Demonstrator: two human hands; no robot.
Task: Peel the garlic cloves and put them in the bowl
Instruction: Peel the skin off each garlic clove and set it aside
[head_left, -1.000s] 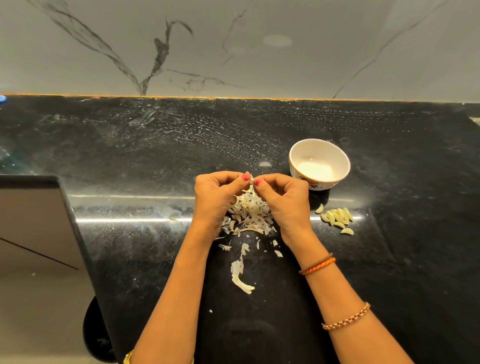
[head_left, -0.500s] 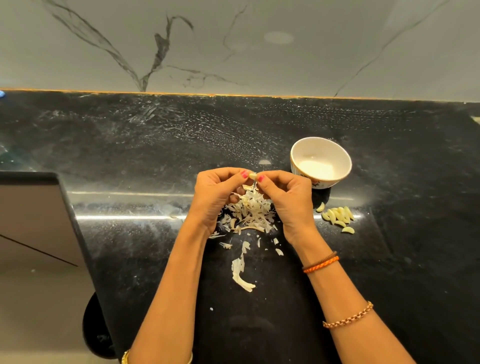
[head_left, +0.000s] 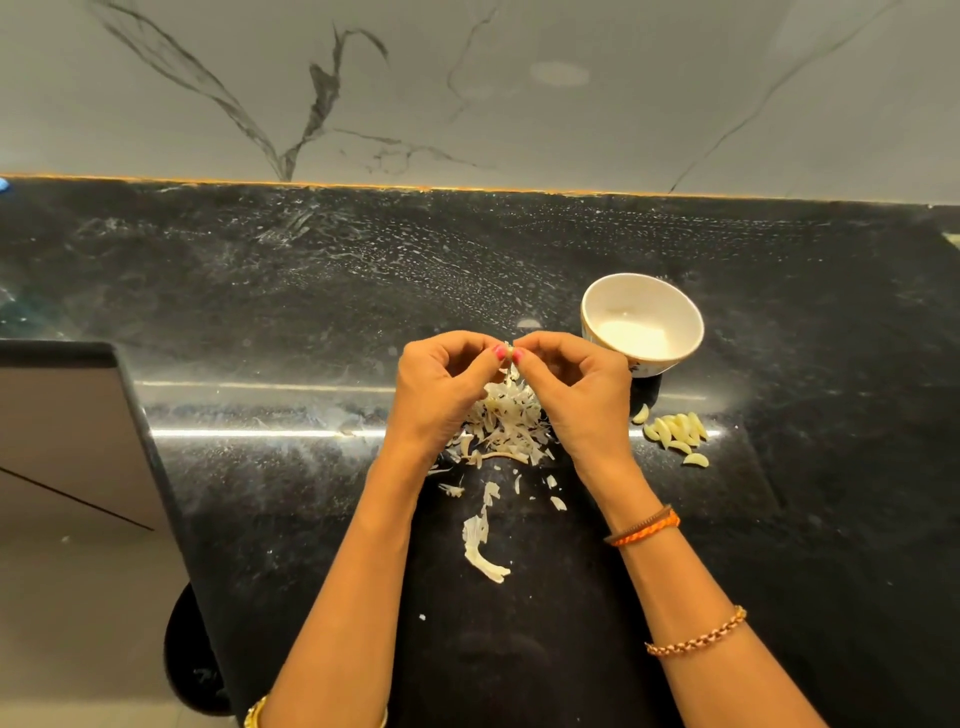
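Two hands, left hand (head_left: 441, 384) and right hand (head_left: 576, 387), pinching one garlic clove (head_left: 509, 354); one bowl (head_left: 642, 323).

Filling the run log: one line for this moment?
both hands pinch garlic clove | over peel pile | peeled cloves beside bowl

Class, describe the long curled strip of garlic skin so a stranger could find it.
Start at the black stone countertop. Between the person's forearms, nearer the viewer than the heaped pile of white peelings, lies the long curled white skin strip, alone and far bigger than nearby flakes.
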